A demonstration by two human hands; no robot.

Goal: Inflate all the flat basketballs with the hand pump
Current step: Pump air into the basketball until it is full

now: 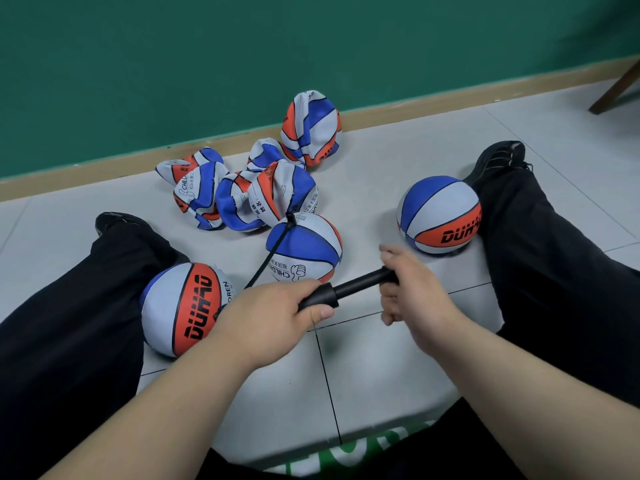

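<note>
My left hand (273, 311) grips the barrel of a black hand pump (341, 291). My right hand (410, 284) holds the pump's handle, with the rod drawn partly out. A thin black hose (273, 252) runs from the pump up to a blue, white and orange basketball (304, 245) on the floor between my legs. That ball looks nearly round. A round ball (183, 308) lies against my left leg. Another round ball (440, 214) sits by my right leg. Several flat, crumpled balls (242, 190) are heaped beyond, and one (311, 128) stands by the wall.
My legs in black trousers (69, 317) spread to both sides on the pale tiled floor (381, 358). A green wall with a wooden skirting board (415, 105) closes the far side. A wooden furniture leg (616, 86) stands at the top right.
</note>
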